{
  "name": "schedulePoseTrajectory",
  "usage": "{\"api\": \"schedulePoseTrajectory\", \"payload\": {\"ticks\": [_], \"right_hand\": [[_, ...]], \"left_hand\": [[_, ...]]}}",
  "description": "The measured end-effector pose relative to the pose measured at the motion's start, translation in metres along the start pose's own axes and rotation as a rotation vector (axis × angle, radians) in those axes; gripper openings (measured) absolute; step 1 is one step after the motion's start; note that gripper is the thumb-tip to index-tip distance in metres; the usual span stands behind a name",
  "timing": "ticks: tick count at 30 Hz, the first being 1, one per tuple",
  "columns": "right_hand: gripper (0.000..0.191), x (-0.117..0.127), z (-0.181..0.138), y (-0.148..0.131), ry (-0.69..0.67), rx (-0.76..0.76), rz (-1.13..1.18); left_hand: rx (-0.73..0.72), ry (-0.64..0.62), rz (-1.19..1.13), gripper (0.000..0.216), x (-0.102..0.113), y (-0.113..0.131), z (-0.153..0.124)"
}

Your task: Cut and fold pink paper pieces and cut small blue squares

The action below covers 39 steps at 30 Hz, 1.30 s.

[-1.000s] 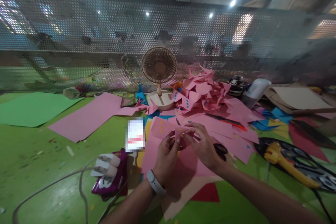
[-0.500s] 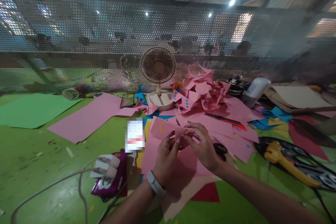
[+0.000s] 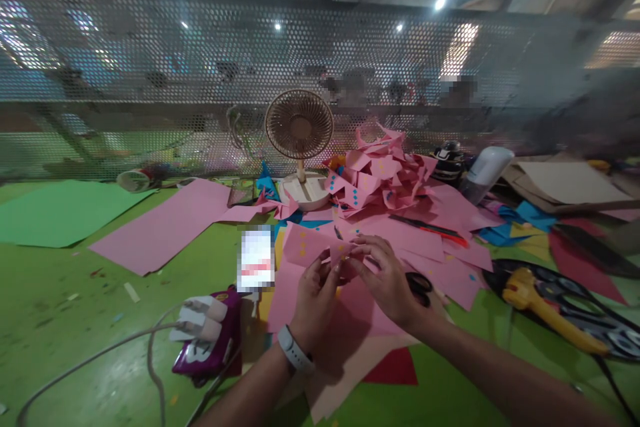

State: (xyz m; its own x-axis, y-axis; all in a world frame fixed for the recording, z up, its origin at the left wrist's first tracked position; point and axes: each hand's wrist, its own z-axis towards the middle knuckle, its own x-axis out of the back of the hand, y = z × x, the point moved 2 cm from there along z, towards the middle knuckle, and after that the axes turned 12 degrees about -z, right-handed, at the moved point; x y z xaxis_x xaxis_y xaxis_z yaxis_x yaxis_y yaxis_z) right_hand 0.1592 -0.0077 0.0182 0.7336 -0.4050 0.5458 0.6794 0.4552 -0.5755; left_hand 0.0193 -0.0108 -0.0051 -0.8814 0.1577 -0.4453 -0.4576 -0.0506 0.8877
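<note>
Nearly closed, left grip [image 3: 316,293] and right grip [image 3: 387,277] pinch pink paper [image 3: 301,244].

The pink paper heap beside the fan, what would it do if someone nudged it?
The pink paper heap would probably shift easily, being thin paper. Loosely piled at odd angles, some pieces might slide off the top. Each is likely fairly crisp rather than floppy, since many pointed corners stick out without drooping.

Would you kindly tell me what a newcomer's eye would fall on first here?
Probably the heap of pink paper, at the back, just right of the fan. Nearer, the left hand and right hand hold a yellow-marked pink sheet, with a bright blurred screen to their left.
</note>
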Motion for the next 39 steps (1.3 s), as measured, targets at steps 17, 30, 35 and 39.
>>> {"api": "schedulePoseTrajectory", "payload": {"ticks": [17,30,35,39], "right_hand": [[0.009,0.003,-0.003,-0.009,0.025,0.043,-0.018],[0.019,0.005,0.001,0.001,-0.053,-0.197,0.205],[0.022,0.006,-0.001,0.000,-0.076,-0.220,0.240],[0.022,0.005,-0.002,0.002,-0.095,-0.219,0.242]], "left_hand": [[-0.048,-0.046,0.057,0.032,-0.001,0.005,-0.002],[-0.005,-0.126,0.048,0.027,-0.006,0.009,-0.001],[-0.001,-0.113,0.055,0.020,-0.006,0.011,-0.001],[-0.012,-0.116,0.060,0.017,-0.007,0.012,-0.001]]}}
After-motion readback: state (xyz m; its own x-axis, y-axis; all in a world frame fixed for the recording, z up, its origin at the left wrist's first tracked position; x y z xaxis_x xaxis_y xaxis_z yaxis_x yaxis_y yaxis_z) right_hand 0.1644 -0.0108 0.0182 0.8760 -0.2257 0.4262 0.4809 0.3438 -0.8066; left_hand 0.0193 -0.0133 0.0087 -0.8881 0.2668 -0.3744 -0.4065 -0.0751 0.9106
